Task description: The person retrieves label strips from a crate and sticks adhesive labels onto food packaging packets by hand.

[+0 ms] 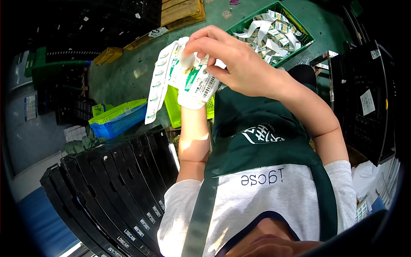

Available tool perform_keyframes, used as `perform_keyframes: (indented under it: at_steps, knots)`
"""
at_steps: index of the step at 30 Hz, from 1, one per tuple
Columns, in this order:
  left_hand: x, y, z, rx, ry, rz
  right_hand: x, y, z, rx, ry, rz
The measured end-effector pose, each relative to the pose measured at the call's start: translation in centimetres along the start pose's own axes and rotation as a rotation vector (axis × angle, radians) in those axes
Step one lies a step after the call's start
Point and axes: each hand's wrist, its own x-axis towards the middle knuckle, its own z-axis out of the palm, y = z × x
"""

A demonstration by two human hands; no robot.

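Observation:
My left hand (191, 99), in what looks like a white glove, is raised before my apron. It is closed on a strip of printed labels (202, 83), white and green with a barcode. A long tail of the label strip (155, 92) hangs down to the left. My bare right hand (233, 58) reaches across from the right, its fingers bent over the top of the labels. Near its fingertips is a rounded whitish shape (186, 61), perhaps a gloved fingertip. What the right fingers pinch is unclear.
A green crate (306, 43) full of loose label strips stands on the floor beyond my right arm. Stacked black crates (115, 188) rise at the lower left. Blue (124, 122) and lime-green crates (173, 111) sit behind my left arm. More black crates (361, 77) line the right.

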Motion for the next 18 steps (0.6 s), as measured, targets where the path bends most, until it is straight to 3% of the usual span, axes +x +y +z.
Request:
perform_keyframes:
  at_steps: [10, 12, 14, 17, 18]
  knots:
    - [0.1, -1.0, 2.5, 0.200, 0.323, 0.121, -0.1, 0.6, 1.5, -0.045, -0.026, -0.066]
    - [0.2, -1.4, 2.6, 0.206, 0.370, 0.147, 0.1, 0.9, 1.0, -0.255, 0.000, -0.087]
    - [0.0, -1.5, 2.3, 0.259, 0.318, 0.157, 0.1, 1.6, 0.5, -0.361, 0.068, -0.062]
    - [0.2, 0.6, -1.7, 0.732, 0.010, 0.197, -0.8, 2.1, 0.5, -0.330, 0.181, 0.025]
    - [0.4, 0.4, -1.5, 0.349, -0.062, 0.158, -1.0, 1.9, 0.7, -0.296, 0.185, 0.036]
